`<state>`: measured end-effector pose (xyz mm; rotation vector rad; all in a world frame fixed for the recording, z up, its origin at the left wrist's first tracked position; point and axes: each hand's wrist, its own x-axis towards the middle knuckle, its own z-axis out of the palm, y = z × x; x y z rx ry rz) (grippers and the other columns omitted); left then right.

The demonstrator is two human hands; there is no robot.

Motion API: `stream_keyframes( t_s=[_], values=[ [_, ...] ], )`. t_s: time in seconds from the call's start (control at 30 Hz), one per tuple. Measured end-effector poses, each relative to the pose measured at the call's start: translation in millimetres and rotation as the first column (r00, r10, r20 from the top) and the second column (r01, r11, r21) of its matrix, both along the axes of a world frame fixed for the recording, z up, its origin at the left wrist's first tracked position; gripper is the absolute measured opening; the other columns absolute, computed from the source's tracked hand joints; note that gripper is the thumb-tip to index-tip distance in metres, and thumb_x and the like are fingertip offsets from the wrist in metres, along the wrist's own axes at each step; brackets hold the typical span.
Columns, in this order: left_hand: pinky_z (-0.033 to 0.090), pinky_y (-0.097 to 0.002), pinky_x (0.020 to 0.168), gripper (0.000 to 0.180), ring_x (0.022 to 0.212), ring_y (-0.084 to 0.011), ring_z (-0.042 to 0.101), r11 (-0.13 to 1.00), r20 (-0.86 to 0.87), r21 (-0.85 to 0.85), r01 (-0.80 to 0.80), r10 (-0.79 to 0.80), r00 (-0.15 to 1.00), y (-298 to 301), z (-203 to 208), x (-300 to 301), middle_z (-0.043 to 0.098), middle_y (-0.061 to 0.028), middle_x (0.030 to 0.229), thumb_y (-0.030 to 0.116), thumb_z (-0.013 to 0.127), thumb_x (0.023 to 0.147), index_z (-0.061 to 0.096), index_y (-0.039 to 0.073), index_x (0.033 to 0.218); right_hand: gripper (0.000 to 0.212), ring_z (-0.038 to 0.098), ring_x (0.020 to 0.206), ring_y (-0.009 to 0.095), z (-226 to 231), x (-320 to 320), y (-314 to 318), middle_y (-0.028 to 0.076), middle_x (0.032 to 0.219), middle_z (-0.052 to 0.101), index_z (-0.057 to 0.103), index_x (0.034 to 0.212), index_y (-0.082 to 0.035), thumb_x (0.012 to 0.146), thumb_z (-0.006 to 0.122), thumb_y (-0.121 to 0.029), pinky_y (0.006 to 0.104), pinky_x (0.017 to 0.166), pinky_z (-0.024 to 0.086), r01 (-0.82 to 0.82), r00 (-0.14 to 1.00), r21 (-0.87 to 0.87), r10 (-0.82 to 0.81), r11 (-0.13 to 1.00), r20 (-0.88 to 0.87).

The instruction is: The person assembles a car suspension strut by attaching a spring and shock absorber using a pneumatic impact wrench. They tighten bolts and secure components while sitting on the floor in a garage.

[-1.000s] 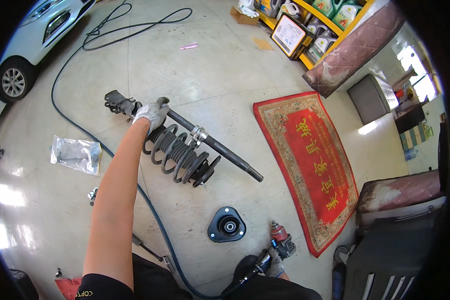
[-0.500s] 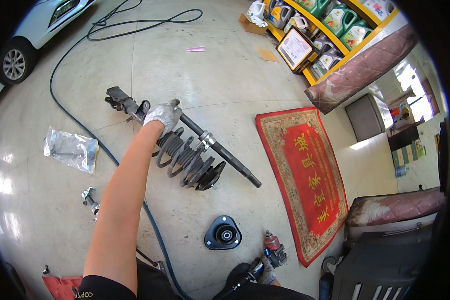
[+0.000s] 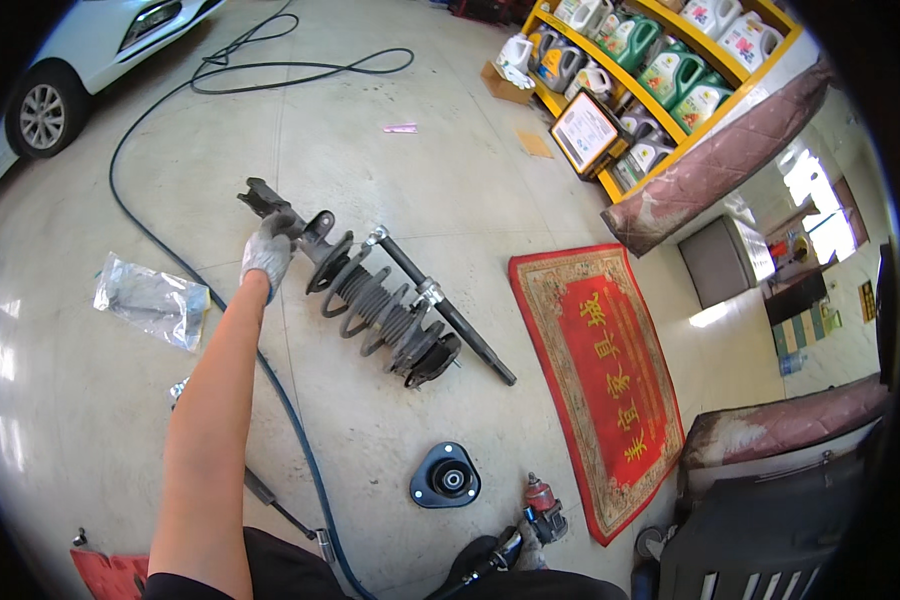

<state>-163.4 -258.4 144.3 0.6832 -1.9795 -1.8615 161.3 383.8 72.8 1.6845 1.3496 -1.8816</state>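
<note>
My left hand [image 3: 269,252], in a pale work glove, is closed on the bracket end of a strut with a coil spring [image 3: 370,305]. The strut lies slantwise on the floor. Beside it, on the right, lies a long black bar [image 3: 467,333] with silver fittings at its far end and middle. At the bottom, my gloved right hand [image 3: 532,552] is wrapped round a red and black air impact wrench [image 3: 543,508]; its fingers are partly hidden. Left of the wrench, a black three-cornered strut mount [image 3: 446,476] rests on the floor.
A dark hose [image 3: 288,385] snakes over the floor under my left arm. Left of it lies a clear plastic bag [image 3: 150,302]. A red rug [image 3: 610,390] spreads at right, below a yellow shelf [image 3: 660,112] of jugs. A white car [image 3: 95,50] stands far left.
My left hand has let go near the bar's upper end and moved left onto the strut's bracket end. The strut and bar now lie farther apart. My right hand still holds the wrench.
</note>
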Motion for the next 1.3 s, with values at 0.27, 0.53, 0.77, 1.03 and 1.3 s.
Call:
stream_keyframes(
  t_s=[0.27,0.53,0.77,1.03,1.3],
  values=[
    [0.059,-0.0400,0.066,0.025,0.077,-0.0252,0.069,0.703,0.835,-0.207,0.681,-0.236,0.497,-73.9,-39.7,91.3,0.072,-0.0123,0.090,0.016,0.064,0.090,0.073,0.004,0.109,0.028,0.065,0.062,0.026,-16.4,-5.7,11.5,0.006,0.073,0.064,0.063,0.090,-0.014,0.090,0.076,-0.039,0.0451,0.058,0.057,-0.052,0.999,0.055,0.053,0.997,-0.011],
    [0.056,-0.0451,0.070,0.032,0.074,-0.0296,0.068,0.653,0.938,-0.246,0.716,-0.024,0.345,-88.0,-20.2,161.2,0.072,-0.0129,0.081,0.022,0.067,0.087,0.073,0.000,0.109,0.031,0.062,0.056,0.026,-24.8,-37.8,17.7,0.005,0.068,0.058,0.056,0.086,-0.016,0.088,0.080,-0.035,0.0469,0.055,0.057,-0.059,0.995,0.016,0.060,0.998,-0.084],
    [0.054,-0.0363,0.052,0.063,0.062,-0.0232,0.067,0.929,0.814,-0.334,0.157,0.200,0.546,-23.5,-61.0,328.0,0.069,-0.0177,0.084,0.037,0.083,0.078,0.053,-0.001,0.118,0.085,0.071,0.077,0.031,-18.2,-37.8,39.8,0.018,0.110,0.066,0.053,0.127,-0.003,0.077,0.079,-0.066,0.0479,0.063,0.060,-0.587,0.809,0.338,0.551,0.736,0.205],
    [0.058,-0.0432,0.082,0.073,0.090,-0.0321,0.071,0.845,0.723,-0.534,-0.037,0.479,0.498,19.8,-107.0,349.4,0.070,-0.0233,0.101,0.030,0.080,0.074,0.044,-0.001,0.129,0.074,0.070,0.092,0.042,106.0,-123.1,-1.3,0.028,0.087,0.070,0.071,0.092,0.004,0.090,0.057,-0.068,0.0484,0.083,0.054,-0.773,-0.419,0.244,0.761,-0.585,0.496],
    [0.058,-0.0449,0.068,0.034,0.067,-0.0263,0.060,0.368,0.345,0.825,-0.429,0.274,0.898,-14.0,-109.9,368.1,0.054,-0.0105,0.080,-0.002,0.055,0.080,0.043,0.010,0.109,0.066,0.068,0.104,0.038,190.9,-154.1,-164.5,0.025,0.107,0.071,0.068,0.113,-0.001,0.091,0.059,-0.063,0.0448,0.092,0.052,-0.600,-0.685,0.440,0.713,-0.668,0.149]
  ],
)
